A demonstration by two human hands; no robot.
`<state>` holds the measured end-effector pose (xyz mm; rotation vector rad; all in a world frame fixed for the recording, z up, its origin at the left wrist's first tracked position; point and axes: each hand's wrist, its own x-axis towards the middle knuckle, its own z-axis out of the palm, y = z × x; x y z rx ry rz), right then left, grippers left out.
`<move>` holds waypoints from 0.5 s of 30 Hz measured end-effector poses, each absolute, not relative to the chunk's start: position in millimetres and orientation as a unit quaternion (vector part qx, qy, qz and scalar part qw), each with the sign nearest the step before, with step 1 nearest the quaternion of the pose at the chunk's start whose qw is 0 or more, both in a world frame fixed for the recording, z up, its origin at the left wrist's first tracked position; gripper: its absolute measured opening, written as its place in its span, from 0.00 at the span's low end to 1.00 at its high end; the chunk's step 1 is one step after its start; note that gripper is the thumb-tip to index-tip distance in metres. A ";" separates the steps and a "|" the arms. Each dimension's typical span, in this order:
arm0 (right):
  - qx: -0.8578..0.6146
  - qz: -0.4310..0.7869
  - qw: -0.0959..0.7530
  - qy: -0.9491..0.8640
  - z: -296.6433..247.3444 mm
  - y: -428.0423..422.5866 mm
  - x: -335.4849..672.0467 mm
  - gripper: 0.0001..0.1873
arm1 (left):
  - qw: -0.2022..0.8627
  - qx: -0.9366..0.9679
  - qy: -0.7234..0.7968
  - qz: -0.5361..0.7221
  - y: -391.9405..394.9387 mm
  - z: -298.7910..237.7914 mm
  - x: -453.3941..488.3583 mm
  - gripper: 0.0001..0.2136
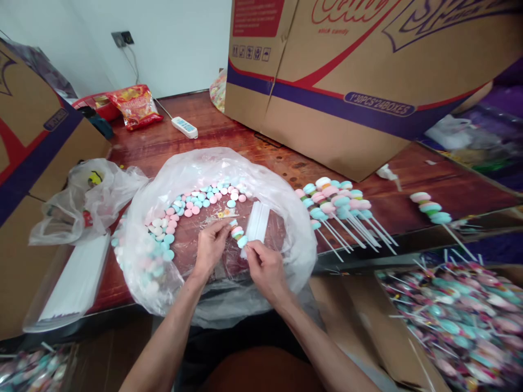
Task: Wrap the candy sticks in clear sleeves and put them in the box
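Between my two hands is a candy skewer (pixel 237 234) of stacked pink, blue and white candies with coloured layers between. My left hand (pixel 212 245) pinches its upper end. The fingers of my right hand (pixel 265 267) are closed at the lower end, around the stick, which they mostly hide. Both hands are above a clear plastic bag (pixel 286 190) with a rolled-down rim. Inside it, loose pastel candies (pixel 192 206) form an arc, and a bundle of white sticks (pixel 259 220) lies just beyond my right hand.
Finished candy skewers (pixel 339 201) are piled right of the bag, with a single skewer (pixel 432 208) farther right. A large cardboard box (pixel 347 92) stands behind. Wrapped lollipops (pixel 461 316) fill a box at lower right. More white sticks (pixel 77 277) lie at left.
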<state>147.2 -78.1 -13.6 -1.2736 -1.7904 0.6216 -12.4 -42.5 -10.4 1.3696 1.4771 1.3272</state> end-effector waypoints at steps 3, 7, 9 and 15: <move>-0.515 0.242 0.418 -0.709 -15.2 -77.7 145.1 0.13 | 0.371 0.531 0.565 0.511 -43.1 -11.7 -10.5 0.09; -0.523 0.244 0.418 -0.701 -16.3 -75.4 144.3 0.13 | 0.377 0.522 0.568 0.513 -45.2 -10.1 -8.0 0.09; -0.525 0.250 0.423 -0.695 -14.6 -75.0 144.1 0.14 | 0.373 0.507 0.583 0.513 -47.4 -8.7 -7.0 0.10; -0.514 0.288 0.427 -0.686 -4.9 -77.0 151.1 0.17 | 0.335 0.478 0.634 0.508 -52.0 -3.4 -10.8 0.18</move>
